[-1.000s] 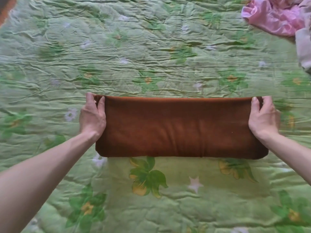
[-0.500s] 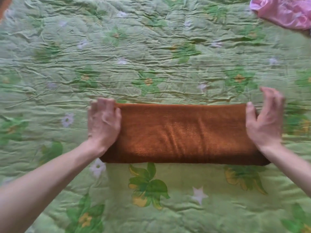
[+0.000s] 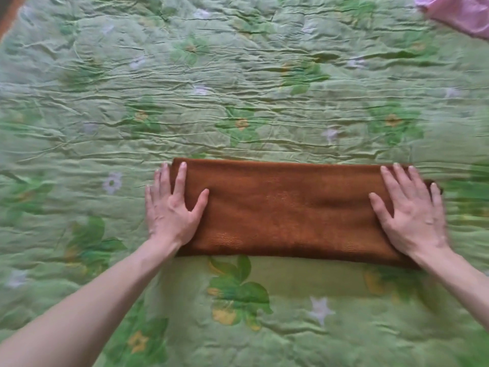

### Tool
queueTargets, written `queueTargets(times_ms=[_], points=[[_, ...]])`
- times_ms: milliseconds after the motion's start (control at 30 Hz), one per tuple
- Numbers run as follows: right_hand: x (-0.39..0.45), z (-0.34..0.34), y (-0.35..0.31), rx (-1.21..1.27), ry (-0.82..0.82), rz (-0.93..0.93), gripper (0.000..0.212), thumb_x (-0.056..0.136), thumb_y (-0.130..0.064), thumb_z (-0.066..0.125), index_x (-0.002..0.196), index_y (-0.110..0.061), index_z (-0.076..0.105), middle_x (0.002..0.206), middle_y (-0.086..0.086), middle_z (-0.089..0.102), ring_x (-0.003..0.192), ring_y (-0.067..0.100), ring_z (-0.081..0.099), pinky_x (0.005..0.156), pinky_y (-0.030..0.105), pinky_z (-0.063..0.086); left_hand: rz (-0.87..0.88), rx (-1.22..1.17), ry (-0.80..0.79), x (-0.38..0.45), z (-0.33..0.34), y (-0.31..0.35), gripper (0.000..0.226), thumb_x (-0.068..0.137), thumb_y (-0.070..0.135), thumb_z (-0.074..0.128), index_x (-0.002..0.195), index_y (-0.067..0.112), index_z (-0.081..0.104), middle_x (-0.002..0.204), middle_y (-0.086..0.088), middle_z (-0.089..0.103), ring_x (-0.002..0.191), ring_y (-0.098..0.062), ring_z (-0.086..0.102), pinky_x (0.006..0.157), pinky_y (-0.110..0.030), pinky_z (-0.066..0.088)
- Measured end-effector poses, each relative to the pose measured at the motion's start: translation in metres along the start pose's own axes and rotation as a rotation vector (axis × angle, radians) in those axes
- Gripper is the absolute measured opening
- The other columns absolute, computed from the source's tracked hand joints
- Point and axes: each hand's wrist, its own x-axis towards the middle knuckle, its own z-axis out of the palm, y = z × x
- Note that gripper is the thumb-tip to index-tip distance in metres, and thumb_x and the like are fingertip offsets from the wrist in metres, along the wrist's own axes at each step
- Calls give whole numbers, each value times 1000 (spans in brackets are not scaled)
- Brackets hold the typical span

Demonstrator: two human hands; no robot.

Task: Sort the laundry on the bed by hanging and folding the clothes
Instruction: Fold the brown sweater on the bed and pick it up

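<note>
Both hands have let go of the ends they pinched a second ago and now lie flat on top of the cloth [image 3: 285, 210], which has settled onto the bed [image 3: 238, 75] and sits a little lower in the picture than before.

Head view: the cloth is brown, folded into a long strip that runs left to right across the middle of the bed. The left hand [image 3: 173, 207] presses palm down on its left end, fingers straight and spread; the thumb and forefinger lie on the fabric, while the outer fingers reach past the edge onto the quilt [image 3: 264, 300]. The right hand [image 3: 410, 215] rests palm down on the right end, fingers straight and fanned, with the little finger near the strip's end, where a small fold of brown sticks out. Neither hand grips anything. The quilt is green, wrinkled, printed with leaves and pale flowers. A pink garment [image 3: 460, 14] lies at the far right corner of the bed, well apart from the cloth and partly cut off by the frame.
</note>
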Motion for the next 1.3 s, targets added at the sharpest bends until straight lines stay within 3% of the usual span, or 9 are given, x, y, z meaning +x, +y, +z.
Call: queueTargets(times_ms=[300,500,700,833,933,1067,1167,1233,1300], points=[[1,14,15,346,83,139,75,101,-58,26,164,-17,28,173,3,16,161,21,8,130,43,4,-33,-239,29,0,7,-5,91,93,78,30,168,29,9,176,-4,-3,162,-22,-3,131,-43,8],[-9,6,18,572,101,366,96,97,-66,49,167,-18,5,175,5,3,161,18,1,130,38,3,-45,-242,87,-4,3,7,87,101,65,47,167,19,16,176,-7,-4,162,-26,3,127,-46,16],[-41,1,23,746,175,567,90,92,-53,72,161,-12,31,162,13,41,146,26,42,121,39,33,-348,-525,201,15,-14,23,62,95,45,72,141,7,55,137,-20,63,127,-37,58,111,-45,45],[-41,-8,22,811,121,566,87,88,-53,76,156,-12,41,149,10,56,129,11,50,105,26,37,-366,-686,261,19,-25,26,36,101,40,65,120,9,59,110,-15,69,104,-36,66,92,-42,48],[-44,-9,23,907,107,614,89,83,-51,82,154,-12,44,143,9,61,124,12,55,103,26,44,-358,-578,290,16,-27,20,41,103,49,58,122,12,57,115,-20,69,106,-41,64,91,-47,47],[-45,-16,18,941,43,659,79,76,-49,88,140,-16,56,127,4,68,97,9,65,79,12,48,-235,-307,235,0,-17,28,60,105,35,56,156,14,33,156,-20,45,143,-42,39,119,-56,29],[-43,-36,9,906,11,672,89,76,-42,90,148,-11,47,134,9,63,107,19,61,90,26,44,121,-32,266,-18,-8,46,64,106,36,44,163,11,28,171,-17,22,159,-35,17,130,-51,6],[-46,-56,-4,820,48,627,86,80,-38,88,149,-12,43,135,11,62,108,21,59,93,31,44,383,35,179,-31,5,56,67,104,46,37,165,18,29,174,-14,16,162,-32,10,131,-52,6],[-52,-78,-24,690,83,562,80,85,-38,83,149,-15,41,133,14,63,109,28,61,93,40,48,442,60,52,-38,16,61,70,105,56,26,167,24,22,175,-10,12,163,-27,1,131,-50,6]])
